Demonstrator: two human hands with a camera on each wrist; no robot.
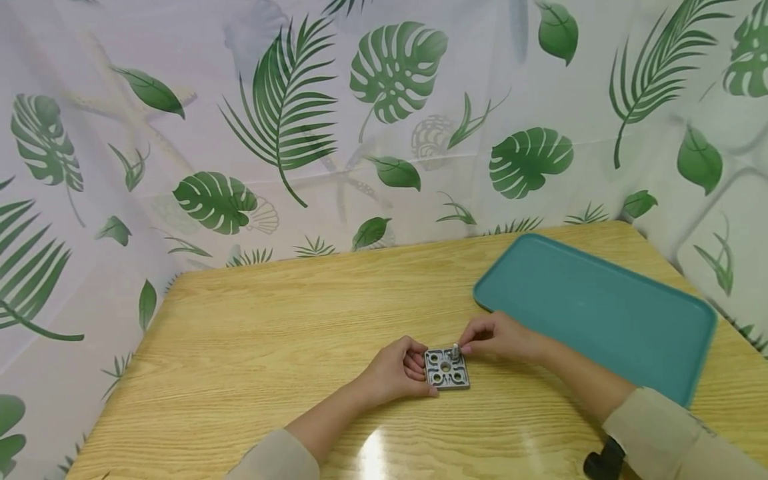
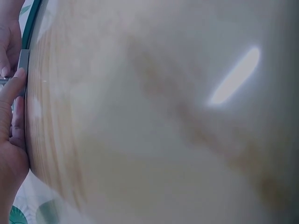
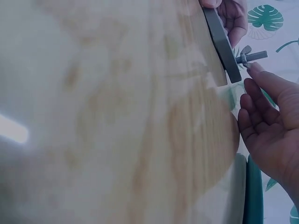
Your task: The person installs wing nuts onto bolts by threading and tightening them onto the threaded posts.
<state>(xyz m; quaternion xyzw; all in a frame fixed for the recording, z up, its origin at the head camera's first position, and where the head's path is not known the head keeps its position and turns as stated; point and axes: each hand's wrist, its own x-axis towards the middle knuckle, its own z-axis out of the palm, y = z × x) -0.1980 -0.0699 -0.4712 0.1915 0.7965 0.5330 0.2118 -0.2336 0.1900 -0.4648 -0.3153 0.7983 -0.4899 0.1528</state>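
A square grey metal plate (image 1: 445,384) with round holes lies on the wooden table. My left hand (image 1: 393,372) grips its left side, the thumb along the near edge and the other fingers at the left edge. From the plate's far right corner a threaded bolt (image 3: 258,56) sticks up, with a wing nut (image 3: 244,54) low on it, close to the plate face. My right hand (image 1: 498,337) pinches at the wing nut with thumb and index fingertips; its other fingers curl loosely beside the plate. In the left wrist view only the plate's edge (image 2: 24,59) shows.
A teal tray (image 1: 591,300) lies on the right of the wooden table (image 1: 270,333), partly behind my right forearm. A white cloth with green leaf prints (image 1: 336,147) hangs behind the table. A black device (image 1: 605,460) sits at my right sleeve.
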